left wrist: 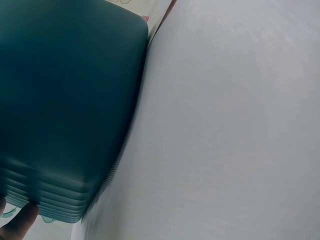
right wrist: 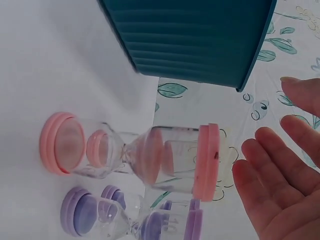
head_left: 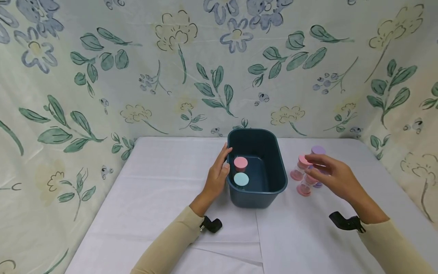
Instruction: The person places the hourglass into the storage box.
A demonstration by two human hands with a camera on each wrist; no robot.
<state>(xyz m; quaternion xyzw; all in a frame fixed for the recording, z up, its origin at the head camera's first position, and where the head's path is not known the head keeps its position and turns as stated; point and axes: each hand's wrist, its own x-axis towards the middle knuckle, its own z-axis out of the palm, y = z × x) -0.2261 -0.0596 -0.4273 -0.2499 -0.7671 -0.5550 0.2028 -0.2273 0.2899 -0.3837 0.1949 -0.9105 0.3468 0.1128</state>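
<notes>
Hourglasses stand in a small cluster on my right, on the white tablecloth (head_left: 164, 182): a pink hourglass (head_left: 300, 167) toward the bin, a second pink one (head_left: 305, 185) nearer me, and a purple hourglass (head_left: 318, 150) behind them. I have my right hand (head_left: 333, 173) over that cluster, fingers (right wrist: 280, 170) spread and relaxed, gripping nothing; the wrist view shows the palm just beside the pink cap without clear contact. My left hand (head_left: 217, 175) rests flat against the left wall of the dark teal bin (head_left: 273, 152), fingers straight along its rim. Inside the bin sit two more timers, one with a pink cap (head_left: 240, 163) and one with a light blue cap (head_left: 241, 179), close together by the left wall. Floral cloth (head_left: 102, 76) hangs behind and at both sides of the table. The bin stands between my two hands.
</notes>
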